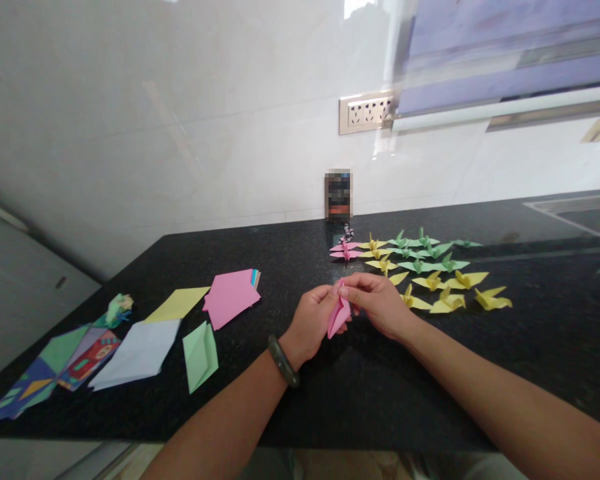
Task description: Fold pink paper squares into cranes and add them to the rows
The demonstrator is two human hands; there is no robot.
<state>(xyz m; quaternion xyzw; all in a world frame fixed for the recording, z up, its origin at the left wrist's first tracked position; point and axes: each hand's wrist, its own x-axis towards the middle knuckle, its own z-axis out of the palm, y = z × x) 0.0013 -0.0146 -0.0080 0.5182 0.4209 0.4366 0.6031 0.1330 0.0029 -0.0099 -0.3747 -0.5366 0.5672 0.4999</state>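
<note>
A pink folded origami paper (339, 319), long and narrow with a pointed lower end, is held above the dark countertop. My left hand (311, 319) grips its left side, with a dark bangle on that wrist. At the upper end, my right hand (375, 299) pinches the paper between thumb and fingers. Beyond my hands stand folded paper cranes in rows: pink cranes (345, 252), green cranes (420, 265) and yellow cranes (447, 301). The fingers partly cover the pink paper's top.
To the left lie a pink paper stack (231, 297), a folded green paper (201, 357), a yellow sheet (177, 303), white sheets (137, 353) and a patterned packet (50, 370). Crumpled paper (119, 308) sits behind them. A blurred dark device (339, 195) leans against the wall below a socket (365, 113).
</note>
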